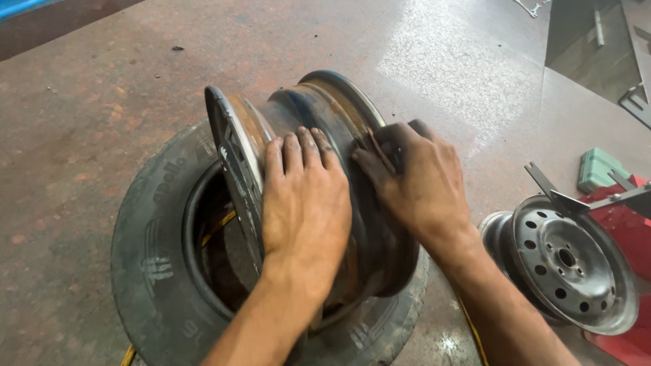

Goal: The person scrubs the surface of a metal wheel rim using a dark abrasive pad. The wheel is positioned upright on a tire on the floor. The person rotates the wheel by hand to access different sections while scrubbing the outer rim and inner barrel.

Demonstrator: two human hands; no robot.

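A rusty steel wheel rim stands on edge on top of a black tyre lying flat on the floor. My left hand lies flat, palm down, on the rim's barrel with the fingers together. My right hand presses a small dark piece, perhaps abrasive paper, against the barrel just right of the left hand. Both forearms come in from the bottom edge. The rim's lower part is hidden behind my hands.
A second grey steel rim rests at the right against a red machine with a metal bracket. A green box lies behind it. A yellow hose runs by the tyre. The floor is reddish stone.
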